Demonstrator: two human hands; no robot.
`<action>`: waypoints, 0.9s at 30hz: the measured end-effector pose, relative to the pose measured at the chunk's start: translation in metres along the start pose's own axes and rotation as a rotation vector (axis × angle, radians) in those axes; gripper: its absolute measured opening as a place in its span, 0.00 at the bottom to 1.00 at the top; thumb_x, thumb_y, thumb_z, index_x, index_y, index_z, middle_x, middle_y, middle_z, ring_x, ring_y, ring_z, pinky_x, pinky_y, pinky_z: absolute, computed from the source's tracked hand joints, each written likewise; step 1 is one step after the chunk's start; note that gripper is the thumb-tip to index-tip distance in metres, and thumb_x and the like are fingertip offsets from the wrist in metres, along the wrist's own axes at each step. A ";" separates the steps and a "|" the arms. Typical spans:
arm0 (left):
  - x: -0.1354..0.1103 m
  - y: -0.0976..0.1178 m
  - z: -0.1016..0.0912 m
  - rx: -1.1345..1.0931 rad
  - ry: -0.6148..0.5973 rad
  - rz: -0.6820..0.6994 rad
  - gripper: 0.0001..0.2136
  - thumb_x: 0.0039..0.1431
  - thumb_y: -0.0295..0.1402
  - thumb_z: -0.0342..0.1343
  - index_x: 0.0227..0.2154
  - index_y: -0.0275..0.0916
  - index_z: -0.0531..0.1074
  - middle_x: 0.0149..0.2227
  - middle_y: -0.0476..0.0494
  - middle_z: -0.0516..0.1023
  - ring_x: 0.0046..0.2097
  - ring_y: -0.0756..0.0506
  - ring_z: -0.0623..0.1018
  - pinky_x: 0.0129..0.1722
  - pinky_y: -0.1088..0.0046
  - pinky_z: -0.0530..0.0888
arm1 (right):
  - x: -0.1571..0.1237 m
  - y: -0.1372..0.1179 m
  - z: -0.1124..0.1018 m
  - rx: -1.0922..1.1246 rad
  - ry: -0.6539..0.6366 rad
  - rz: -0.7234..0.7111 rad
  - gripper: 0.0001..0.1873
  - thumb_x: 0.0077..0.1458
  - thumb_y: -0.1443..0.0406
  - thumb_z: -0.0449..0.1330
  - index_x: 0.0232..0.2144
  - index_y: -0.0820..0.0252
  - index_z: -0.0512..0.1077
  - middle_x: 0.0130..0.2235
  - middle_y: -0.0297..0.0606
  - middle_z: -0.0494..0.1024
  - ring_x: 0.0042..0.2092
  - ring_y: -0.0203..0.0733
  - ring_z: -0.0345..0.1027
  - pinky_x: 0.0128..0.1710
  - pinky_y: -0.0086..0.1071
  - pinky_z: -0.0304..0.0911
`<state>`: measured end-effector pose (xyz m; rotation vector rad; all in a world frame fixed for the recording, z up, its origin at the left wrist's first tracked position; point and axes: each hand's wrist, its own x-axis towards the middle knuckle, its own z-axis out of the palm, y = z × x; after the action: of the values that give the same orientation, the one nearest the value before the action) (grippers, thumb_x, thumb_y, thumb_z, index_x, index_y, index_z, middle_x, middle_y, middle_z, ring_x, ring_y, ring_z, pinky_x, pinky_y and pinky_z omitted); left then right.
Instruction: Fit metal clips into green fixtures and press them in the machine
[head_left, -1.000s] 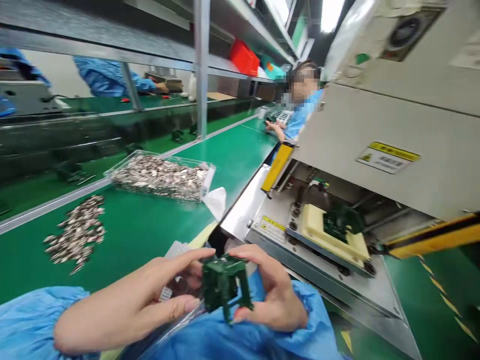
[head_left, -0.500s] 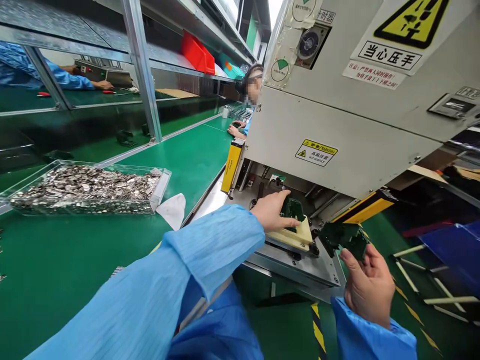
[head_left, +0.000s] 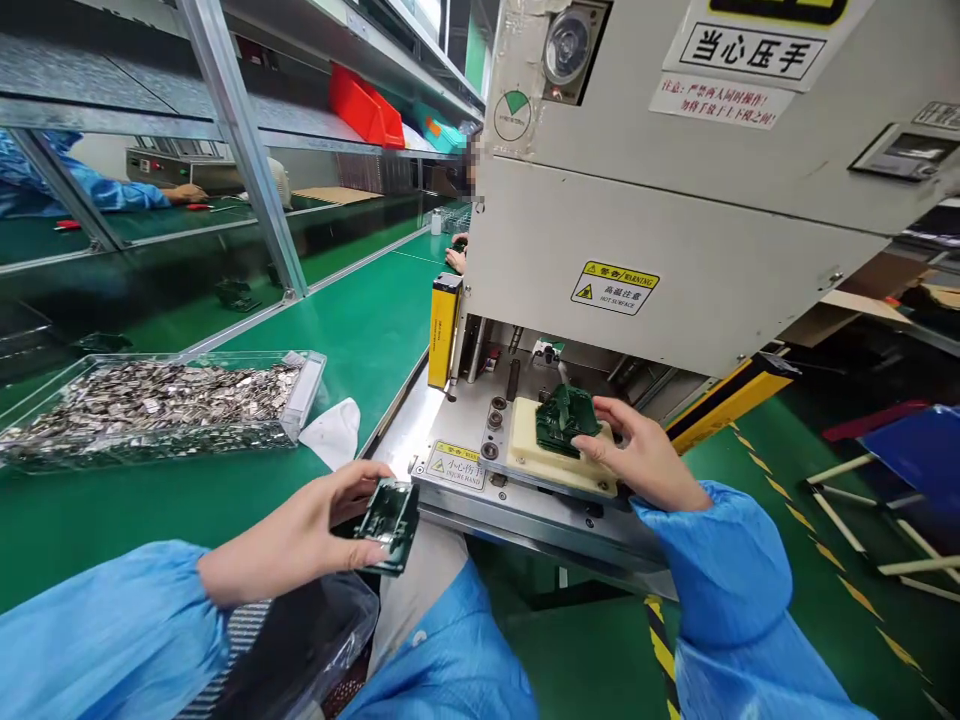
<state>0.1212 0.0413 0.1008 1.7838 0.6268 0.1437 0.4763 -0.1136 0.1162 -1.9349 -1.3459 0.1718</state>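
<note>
The right hand [head_left: 645, 462] grips a dark green moulded plastic part [head_left: 564, 420] seated on the cream fixture block [head_left: 559, 462] under the grey press machine [head_left: 675, 200], while the left hand [head_left: 315, 530] clasps a second dark green plastic part [head_left: 388, 512] at the green worktop [head_left: 225, 490] edge, apparently mid-loading, needing hands clear next.

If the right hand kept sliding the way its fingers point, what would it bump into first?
The right hand points left and already touches the dark green part on the cream fixture block, so probably that part first.

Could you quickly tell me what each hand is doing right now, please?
Left hand: closed on a dark green part.
Right hand: fingers on the green part sitting on the cream fixture.
</note>
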 end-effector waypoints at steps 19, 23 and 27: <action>0.021 -0.031 0.016 -0.030 -0.096 -0.019 0.33 0.42 0.45 0.70 0.51 0.46 0.66 0.71 0.39 0.39 0.71 0.31 0.44 0.66 0.51 0.58 | 0.017 -0.027 -0.016 -0.082 -0.101 -0.291 0.28 0.54 0.48 0.63 0.54 0.53 0.71 0.55 0.41 0.73 0.56 0.53 0.67 0.54 0.44 0.67; 0.021 -0.036 0.015 -0.058 -0.102 -0.031 0.33 0.41 0.44 0.70 0.52 0.46 0.65 0.71 0.38 0.37 0.71 0.32 0.43 0.66 0.52 0.56 | 0.014 -0.022 -0.020 -0.129 -0.108 -0.257 0.30 0.53 0.48 0.63 0.55 0.53 0.71 0.55 0.41 0.73 0.55 0.54 0.68 0.53 0.46 0.67; 0.029 -0.035 0.016 -0.046 -0.116 -0.006 0.32 0.41 0.43 0.71 0.50 0.44 0.67 0.71 0.37 0.40 0.71 0.34 0.37 0.66 0.54 0.58 | 0.009 -0.025 -0.013 -0.170 -0.082 -0.285 0.29 0.57 0.50 0.61 0.57 0.54 0.68 0.57 0.42 0.71 0.58 0.52 0.65 0.59 0.47 0.61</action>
<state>0.1401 0.0479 0.0570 1.7328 0.5420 0.0498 0.4686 -0.1089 0.1441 -1.8634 -1.7211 -0.0036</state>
